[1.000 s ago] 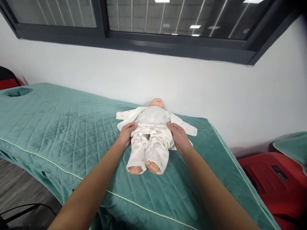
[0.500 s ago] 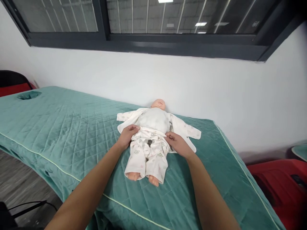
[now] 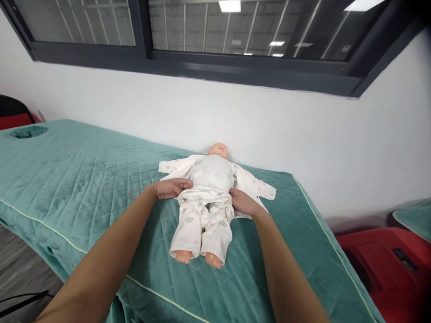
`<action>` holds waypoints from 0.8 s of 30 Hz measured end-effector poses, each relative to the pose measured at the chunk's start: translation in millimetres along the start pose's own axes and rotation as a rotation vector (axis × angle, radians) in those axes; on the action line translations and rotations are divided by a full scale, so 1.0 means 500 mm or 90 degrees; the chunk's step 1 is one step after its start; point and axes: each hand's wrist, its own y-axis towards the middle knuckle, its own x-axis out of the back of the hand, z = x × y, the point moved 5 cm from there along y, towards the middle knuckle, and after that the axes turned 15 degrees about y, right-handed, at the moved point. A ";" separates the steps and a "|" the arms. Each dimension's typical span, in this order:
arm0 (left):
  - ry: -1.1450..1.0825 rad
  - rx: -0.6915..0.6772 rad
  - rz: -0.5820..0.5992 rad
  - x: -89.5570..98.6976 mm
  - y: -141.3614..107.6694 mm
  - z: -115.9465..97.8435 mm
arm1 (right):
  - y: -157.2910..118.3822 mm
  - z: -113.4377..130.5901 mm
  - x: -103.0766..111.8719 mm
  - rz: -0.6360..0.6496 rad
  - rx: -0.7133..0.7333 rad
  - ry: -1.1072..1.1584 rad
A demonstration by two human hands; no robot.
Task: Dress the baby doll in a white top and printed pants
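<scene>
A baby doll point(image 3: 218, 150) lies on its back on a green quilted bed, head by the wall and feet toward me. Its white padded torso point(image 3: 211, 172) shows between the spread sides of a white jacket point(image 3: 251, 179), whose sleeves point outward. White printed trousers point(image 3: 190, 220) cover its legs down to the feet. My left hand point(image 3: 172, 187) is at the waist on the left, fingers stretched out and fingertips against the torso side. On the opposite side, my right hand point(image 3: 244, 202) has its fingers closed at the trouser waistband; the fingertips are partly hidden.
The green quilted bed cover point(image 3: 101, 157) has a face hole point(image 3: 29, 132) at its far left. Behind stands a white wall point(image 3: 269, 121) under a dark-framed window point(image 3: 215, 69). A red chair-like object point(image 3: 387, 264) is beside the bed's right edge.
My left hand has shifted from gripping the waistband to lying with straighter fingers beside the torso. My right hand has moved in at the waistband. The dark gap at the trouser crotch is less visible.
</scene>
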 end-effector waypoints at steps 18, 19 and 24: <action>0.322 0.009 0.078 0.007 0.027 -0.038 | -0.018 -0.030 -0.024 0.070 -0.158 0.188; 0.309 -0.004 0.052 0.008 0.027 -0.038 | -0.018 -0.030 -0.024 0.060 -0.163 0.188; 0.216 -0.032 -0.113 0.020 0.023 -0.025 | -0.024 -0.021 -0.021 0.028 -0.158 0.196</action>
